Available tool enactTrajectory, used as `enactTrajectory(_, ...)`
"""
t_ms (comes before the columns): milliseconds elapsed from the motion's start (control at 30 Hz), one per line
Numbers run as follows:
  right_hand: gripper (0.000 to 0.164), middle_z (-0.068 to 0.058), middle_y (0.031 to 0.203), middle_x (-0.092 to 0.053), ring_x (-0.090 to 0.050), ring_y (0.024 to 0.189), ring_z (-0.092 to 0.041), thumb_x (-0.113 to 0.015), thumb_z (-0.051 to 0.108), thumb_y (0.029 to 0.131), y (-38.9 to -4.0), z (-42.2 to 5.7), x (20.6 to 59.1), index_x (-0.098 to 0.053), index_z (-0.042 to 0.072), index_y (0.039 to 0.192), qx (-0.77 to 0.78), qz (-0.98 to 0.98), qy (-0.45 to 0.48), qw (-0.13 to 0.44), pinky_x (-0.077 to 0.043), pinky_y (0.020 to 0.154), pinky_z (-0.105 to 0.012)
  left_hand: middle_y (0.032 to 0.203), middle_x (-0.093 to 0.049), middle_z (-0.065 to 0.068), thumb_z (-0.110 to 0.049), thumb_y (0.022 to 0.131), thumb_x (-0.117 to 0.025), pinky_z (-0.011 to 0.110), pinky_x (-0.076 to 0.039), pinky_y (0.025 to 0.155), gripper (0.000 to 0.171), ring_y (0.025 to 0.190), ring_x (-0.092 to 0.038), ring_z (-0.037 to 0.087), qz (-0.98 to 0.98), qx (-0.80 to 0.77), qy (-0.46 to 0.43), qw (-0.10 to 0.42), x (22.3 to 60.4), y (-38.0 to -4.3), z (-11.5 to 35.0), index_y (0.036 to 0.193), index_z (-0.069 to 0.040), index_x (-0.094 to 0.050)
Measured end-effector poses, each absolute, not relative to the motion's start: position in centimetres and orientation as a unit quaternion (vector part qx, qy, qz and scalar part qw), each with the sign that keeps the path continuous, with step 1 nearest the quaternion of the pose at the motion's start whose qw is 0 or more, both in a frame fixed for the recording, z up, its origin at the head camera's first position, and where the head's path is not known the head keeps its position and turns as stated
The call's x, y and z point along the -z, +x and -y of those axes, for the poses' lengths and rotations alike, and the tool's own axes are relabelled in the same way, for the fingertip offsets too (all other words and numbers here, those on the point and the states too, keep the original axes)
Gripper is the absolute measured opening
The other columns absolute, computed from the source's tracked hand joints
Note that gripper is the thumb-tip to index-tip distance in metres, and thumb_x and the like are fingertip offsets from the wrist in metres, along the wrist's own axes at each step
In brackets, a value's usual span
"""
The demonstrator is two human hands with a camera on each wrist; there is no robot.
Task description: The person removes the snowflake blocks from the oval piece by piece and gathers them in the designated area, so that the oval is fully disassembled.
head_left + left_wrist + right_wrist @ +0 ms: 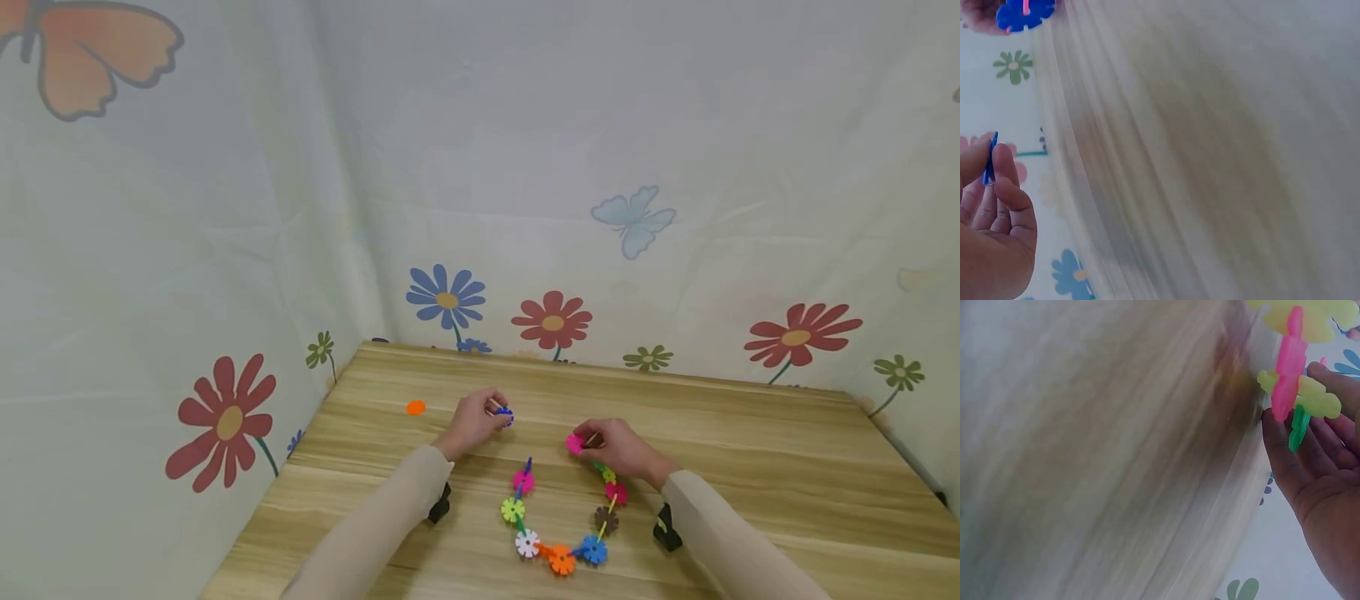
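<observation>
My left hand pinches a dark blue notched disc between thumb and fingertips, above the table; the left wrist view has this disc edge-on. Across from it, my right hand pinches a pink notched disc at one end of a chain of interlocking snowflake discs. That chain curves in a U towards me, with white, orange, blue, brown and yellow-green pieces among others. Its other end is a dark blue disc standing on edge in a pink one. Yellow-green and green discs show beside the right fingers in the right wrist view.
A loose orange disc lies on the wood-grain table, left of my left hand. Behind and beside the table hangs a pale cloth printed with flowers and butterflies.
</observation>
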State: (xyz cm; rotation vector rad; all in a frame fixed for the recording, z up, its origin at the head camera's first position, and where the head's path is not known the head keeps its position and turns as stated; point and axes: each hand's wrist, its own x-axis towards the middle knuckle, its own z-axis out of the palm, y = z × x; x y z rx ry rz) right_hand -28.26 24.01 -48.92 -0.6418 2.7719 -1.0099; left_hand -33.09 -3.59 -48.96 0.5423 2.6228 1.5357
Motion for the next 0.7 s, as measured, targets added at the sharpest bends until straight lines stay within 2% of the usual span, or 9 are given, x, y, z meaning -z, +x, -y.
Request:
enactTrajectory(200, 0.024, -0.002, 0.099, -0.064, -0.061, 0.086, -0.015, -0.07, 0.011, 0.086, -28.3, -24.0, 49.0, -0.064, 0.003, 0.108, 0.33, -0.917, -0.216, 0.06, -0.051, 0.075, -0.031, 0.088, -0.062, 0.006, -0.001, 0.083, -0.07, 0.028, -0.051, 0.064, 0.022, 0.077, -0.058, 0.017, -0.86, -0.484, 0.163, 0.017, 49.5, -33.6, 5.5, 0.103, -0.004, -0.062)
enactTrajectory(333, 0.024, -0.002, 0.1, -0.064, -0.061, 0.086, -0.015, -0.069, 0.011, 0.086, -28.2, -23.9, 48.9, -0.063, 0.003, 0.108, 0.33, -0.917, -0.215, 0.061, -0.051, 0.075, -0.031, 0.091, -0.062, 0.008, 0.002, 0.08, -0.071, 0.029, -0.051, 0.062, 0.028, 0.077, -0.058, 0.019, -0.863, -0.482, 0.15, 0.023, 49.6, -33.9, 6.6, 0.106, -0.003, -0.061)
enactTrajectory(700, 0.024, -0.002, 0.1, -0.064, -0.061, 0.087, -0.016, -0.07, 0.012, 0.086, -28.2, -23.9, 49.0, -0.064, 0.004, 0.108, 0.334, -0.916, -0.212, 0.063, -0.052, 0.075, -0.031, 0.095, -0.061, 0.012, 0.008, 0.079, -0.068, 0.032, -0.051, 0.07, 0.032, 0.083, -0.057, 0.022, -0.876, -0.465, 0.12, 0.036, 49.9, -34.4, 9.6, 0.109, 0.0, -0.059)
